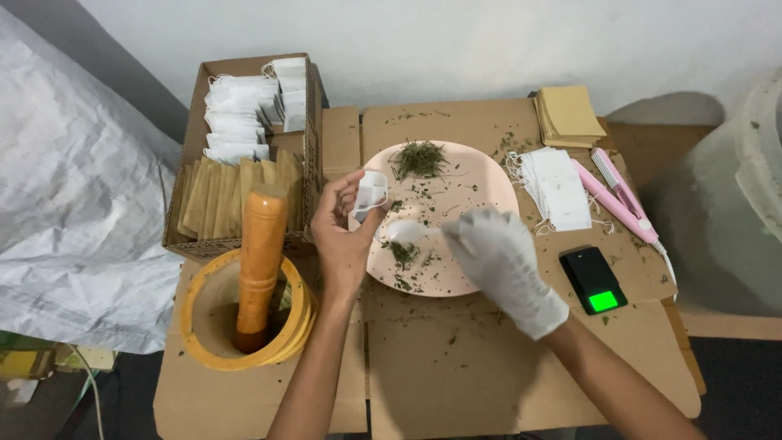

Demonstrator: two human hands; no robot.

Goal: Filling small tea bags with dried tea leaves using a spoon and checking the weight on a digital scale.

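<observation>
My bare left hand (342, 236) holds a small white filter bag (371, 194) open above the left rim of a pale pink plate (489, 183). My right hand (501, 265), in a white glove, grips a white spoon (406, 231) whose bowl sits just below the bag. Dried green herbs (419, 158) lie piled at the plate's far side, with loose bits scattered over the plate.
A yellow mortar (199, 346) with a wooden pestle (261, 261) stands at the left. Behind it is a cardboard box (314, 106) of white and tan bags. At the right lie white bags (558, 186), tan sachets (570, 114), a pink sealer (615, 200) and a small black scale (595, 279).
</observation>
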